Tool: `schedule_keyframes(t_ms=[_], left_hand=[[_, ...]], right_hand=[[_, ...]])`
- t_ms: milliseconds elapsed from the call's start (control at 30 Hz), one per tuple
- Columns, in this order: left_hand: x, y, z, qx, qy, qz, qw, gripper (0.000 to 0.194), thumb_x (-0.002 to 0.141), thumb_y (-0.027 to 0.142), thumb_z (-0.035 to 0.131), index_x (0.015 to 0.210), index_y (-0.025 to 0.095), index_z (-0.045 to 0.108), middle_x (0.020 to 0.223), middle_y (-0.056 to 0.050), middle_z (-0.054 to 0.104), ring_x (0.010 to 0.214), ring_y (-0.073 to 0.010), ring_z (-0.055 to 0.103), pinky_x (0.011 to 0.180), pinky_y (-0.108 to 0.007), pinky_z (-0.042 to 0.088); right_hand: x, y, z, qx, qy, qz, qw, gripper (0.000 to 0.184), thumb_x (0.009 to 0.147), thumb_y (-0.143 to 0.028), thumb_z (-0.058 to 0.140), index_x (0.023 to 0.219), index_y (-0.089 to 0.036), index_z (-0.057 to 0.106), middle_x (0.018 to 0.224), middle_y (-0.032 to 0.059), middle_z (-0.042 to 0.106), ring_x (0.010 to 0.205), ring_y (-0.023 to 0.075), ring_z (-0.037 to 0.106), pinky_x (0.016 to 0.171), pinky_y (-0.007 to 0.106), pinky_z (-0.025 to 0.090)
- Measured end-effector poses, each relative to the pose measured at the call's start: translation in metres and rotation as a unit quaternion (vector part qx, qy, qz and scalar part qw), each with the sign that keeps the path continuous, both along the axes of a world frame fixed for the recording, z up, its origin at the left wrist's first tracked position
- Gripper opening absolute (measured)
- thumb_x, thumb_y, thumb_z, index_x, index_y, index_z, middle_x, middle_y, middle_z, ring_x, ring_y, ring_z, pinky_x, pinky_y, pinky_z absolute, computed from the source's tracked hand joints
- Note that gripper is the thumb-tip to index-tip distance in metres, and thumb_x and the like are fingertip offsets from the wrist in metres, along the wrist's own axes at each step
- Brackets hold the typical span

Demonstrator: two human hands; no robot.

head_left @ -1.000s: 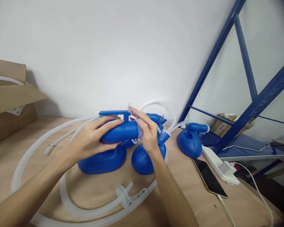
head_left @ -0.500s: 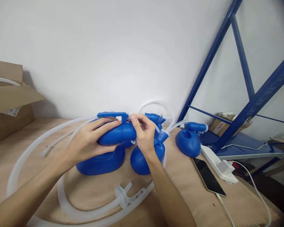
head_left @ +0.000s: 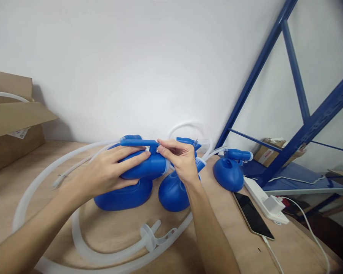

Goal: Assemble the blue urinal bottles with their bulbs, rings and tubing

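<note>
Head view: blue bottle (head_left: 151,166) is being gripped by left fingers (head_left: 133,161); at its handle (head_left: 135,143), small fitting (head_left: 157,145) apparently being pinched by right fingers (head_left: 167,144), steady bracing being needed.

A dark-screened phone (head_left: 254,215) beside a white power strip (head_left: 263,199), left of a blue metal rack (head_left: 292,140).

Blue bottles (head_left: 148,167): we counted at least five, some half hidden
Loose flanged caps (head_left: 148,238): just the one for us
Milky hoses (head_left: 24,203): several, but they overlapped too much for us to tally, lol
Cardboard boxes (head_left: 20,137): we made out two
Phones (head_left: 254,215): we had one
Power strips (head_left: 255,189): one
Charger plugs (head_left: 274,205): we saw one
Blue racks (head_left: 294,140): one, partly in view
</note>
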State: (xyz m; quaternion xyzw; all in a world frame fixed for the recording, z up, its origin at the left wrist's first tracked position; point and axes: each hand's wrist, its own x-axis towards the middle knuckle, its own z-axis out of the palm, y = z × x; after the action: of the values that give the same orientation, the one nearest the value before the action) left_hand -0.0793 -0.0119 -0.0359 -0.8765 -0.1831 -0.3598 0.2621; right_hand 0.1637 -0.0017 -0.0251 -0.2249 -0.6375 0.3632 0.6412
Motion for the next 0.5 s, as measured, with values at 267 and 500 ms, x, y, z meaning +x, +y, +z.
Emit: schedule_keyframes(t_ms=[267,500], left_hand=[[0.001,-0.009,0.003,0.028,0.016,-0.013,0.999,0.063,0.099,0.033,0.065,0.158,0.028,0.046,0.136,-0.014,0.071,0.107,-0.0304,0.074,0.09,-0.041,0.06],[0.0,-0.006,0.004,0.008,0.033,0.031,0.999,0.056,0.1,0.037,0.062,0.155,0.03,0.051,0.138,-0.014,0.069,0.11,-0.0314,0.073,0.089,-0.04,0.06]], right_hand=[[0.011,-0.02,0.015,0.045,-0.064,-0.002,0.997,0.009,0.077,-0.034,0.09,0.085,-0.033,0.086,0.09,0.0012,0.083,0.085,0.0227,0.078,0.081,0.04,0.066],[0.01,-0.018,0.014,0.009,-0.071,-0.045,0.996,0.013,0.083,-0.039,0.084,0.09,-0.028,0.086,0.095,0.0024,0.084,0.089,0.0242,0.079,0.086,0.04,0.065]])
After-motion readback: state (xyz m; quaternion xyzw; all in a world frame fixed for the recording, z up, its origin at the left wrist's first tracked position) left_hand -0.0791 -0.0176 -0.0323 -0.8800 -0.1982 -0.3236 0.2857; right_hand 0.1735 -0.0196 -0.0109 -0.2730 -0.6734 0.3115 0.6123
